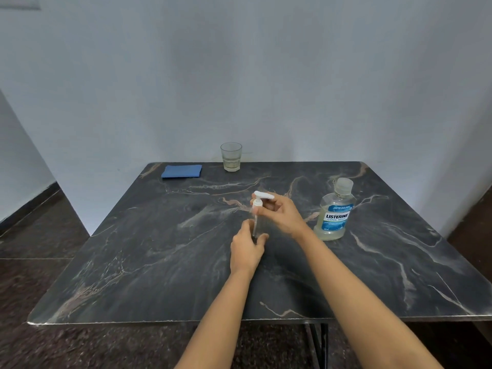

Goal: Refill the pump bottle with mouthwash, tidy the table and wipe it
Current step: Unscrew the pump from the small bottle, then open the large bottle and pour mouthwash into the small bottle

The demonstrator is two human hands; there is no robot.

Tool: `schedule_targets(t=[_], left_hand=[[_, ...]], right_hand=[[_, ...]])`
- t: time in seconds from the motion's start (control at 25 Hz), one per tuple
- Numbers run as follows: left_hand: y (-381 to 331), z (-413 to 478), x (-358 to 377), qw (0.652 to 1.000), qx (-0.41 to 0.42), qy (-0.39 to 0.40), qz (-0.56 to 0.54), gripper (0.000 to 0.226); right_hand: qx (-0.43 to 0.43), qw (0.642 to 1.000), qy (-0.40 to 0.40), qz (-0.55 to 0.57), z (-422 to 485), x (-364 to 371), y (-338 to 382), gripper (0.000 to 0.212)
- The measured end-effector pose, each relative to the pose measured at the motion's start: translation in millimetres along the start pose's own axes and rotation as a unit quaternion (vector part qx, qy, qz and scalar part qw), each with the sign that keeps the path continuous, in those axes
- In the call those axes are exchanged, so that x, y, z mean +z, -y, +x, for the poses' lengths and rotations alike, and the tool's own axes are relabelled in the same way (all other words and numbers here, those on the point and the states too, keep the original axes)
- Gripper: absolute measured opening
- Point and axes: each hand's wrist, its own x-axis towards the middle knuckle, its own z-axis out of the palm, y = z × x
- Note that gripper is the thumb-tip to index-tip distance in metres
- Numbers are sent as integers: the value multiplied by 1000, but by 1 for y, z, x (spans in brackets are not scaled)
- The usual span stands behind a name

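Note:
A small clear pump bottle [256, 228] stands at the middle of the dark marble table [159, 262]. My left hand [246, 250] is wrapped around its lower body. My right hand [282, 213] grips the white pump head [262, 196] at its collar, and the pump's tube shows inside the bottle. Whether the pump is seated or lifted I cannot tell. A capped mouthwash bottle [335, 210] with a blue label stands upright just right of my right wrist, partly filled with pale liquid. A folded blue cloth [181, 171] lies at the table's far left.
A clear drinking glass [231, 156] stands at the table's far edge against the pale wall. The table's front edge runs across the lower part of the view, with a black metal leg [318, 344] under it and dark stone floor to the left.

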Motion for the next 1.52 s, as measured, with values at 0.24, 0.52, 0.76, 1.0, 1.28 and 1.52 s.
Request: schedule_targets(t=[0.24,0.52,0.76,1.0,1.28,1.52], left_hand=[[-1,-1,0,1000,1,0,9,33],[-2,-1,0,1000,0,-6,6,36],[0,0,1,1000,-8,-2,-8,44],[5,3,3,1000,-1,-3,-25,50],[8,5,5,1000,8,-7,-23,59],[7,4,5,999,-2,-10,-46,72]], right_hand=[[41,999,-18,2,-5,-1,-5,25],[-8,999,-31,-7,-4,6,3,27],[-72,989,-118,52,6,-5,62,30],[-71,941,-276,-182,6,-27,85,8],[196,890,-158,-381,-11,-12,-14,25],[229,860,-163,-425,-20,-9,-32,34]])
